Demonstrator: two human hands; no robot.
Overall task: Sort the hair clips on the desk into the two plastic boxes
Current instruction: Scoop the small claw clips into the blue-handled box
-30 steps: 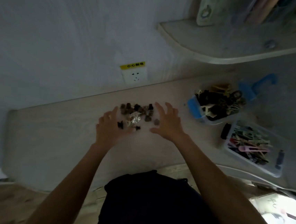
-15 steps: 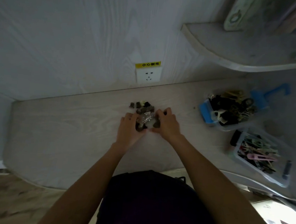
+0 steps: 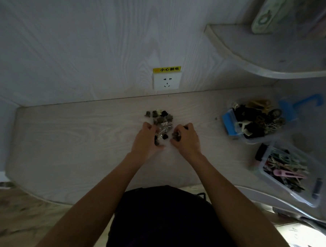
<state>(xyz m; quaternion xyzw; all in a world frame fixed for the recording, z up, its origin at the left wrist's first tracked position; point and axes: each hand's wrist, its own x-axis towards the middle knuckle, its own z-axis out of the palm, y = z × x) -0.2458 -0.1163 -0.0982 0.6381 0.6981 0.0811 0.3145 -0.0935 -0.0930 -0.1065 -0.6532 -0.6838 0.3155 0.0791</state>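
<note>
A small pile of dark and silvery hair clips (image 3: 161,120) lies on the pale desk (image 3: 81,135) near the wall. My left hand (image 3: 146,139) curls around the pile's near left side, fingers closed on a few small dark clips. My right hand (image 3: 186,138) curls on the right side, gripping small dark clips too. Two clear plastic boxes stand at the right: the far box (image 3: 235,128) with blue latches holds dark and gold clips, the near box (image 3: 290,193) holds long coloured clips.
A wall socket (image 3: 166,81) with a yellow label sits just behind the pile. A curved shelf (image 3: 264,59) overhangs the desk at upper right. The desk's rounded front edge runs close to my dark-clothed body.
Both hands, spread open above the pile a second ago, came down and closed around the clips. They have since drawn slightly apart, each holding some clips.
</note>
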